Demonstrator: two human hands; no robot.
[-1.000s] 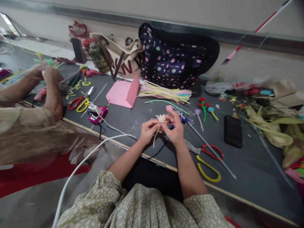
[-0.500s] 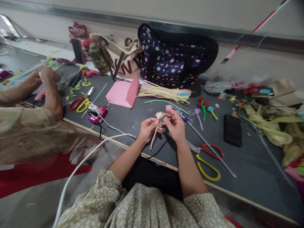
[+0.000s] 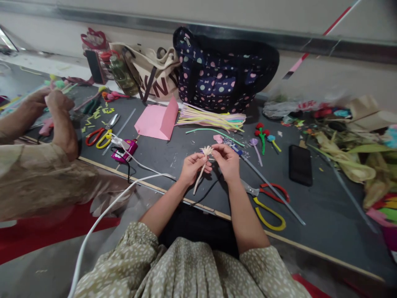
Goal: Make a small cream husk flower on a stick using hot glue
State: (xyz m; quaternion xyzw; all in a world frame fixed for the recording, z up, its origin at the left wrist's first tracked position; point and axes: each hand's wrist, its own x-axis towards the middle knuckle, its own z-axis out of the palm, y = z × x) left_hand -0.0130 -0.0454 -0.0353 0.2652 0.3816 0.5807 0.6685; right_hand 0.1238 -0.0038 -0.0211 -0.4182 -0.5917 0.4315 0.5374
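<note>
Dark grey and strewn with craft scraps, the table runs from the upper left of the frame down to the lower right, with a pale wall behind it.

At the far left a co-worker's hand and sleeve reach over the table's edge; what its fingers hold is too blurred to tell. Just right of it lie red and yellow scissors, and lower a small magenta device with a white cable trailing to the bottom of the frame. Behind them stand a beige tote bag and a dark dotted bag, with a folded pink sheet and a bundle of pastel pipe cleaners in front.

At the centre, the left hand is raised over the near edge of the table, wrist bent, thumb and forefinger pinching the stem of a cream pipe-cleaner flower. The flower has a small frayed, star-like head on top and a thin pale stem slanting down to the left below the hand. The right hand faces it, fingertips pressed together on the flower's head from the right.

Right of the hands lie a second pair of scissors with red and yellow handles, small finished flowers, and a black phone. A heap of green and tan leaves fills the right side.
</note>
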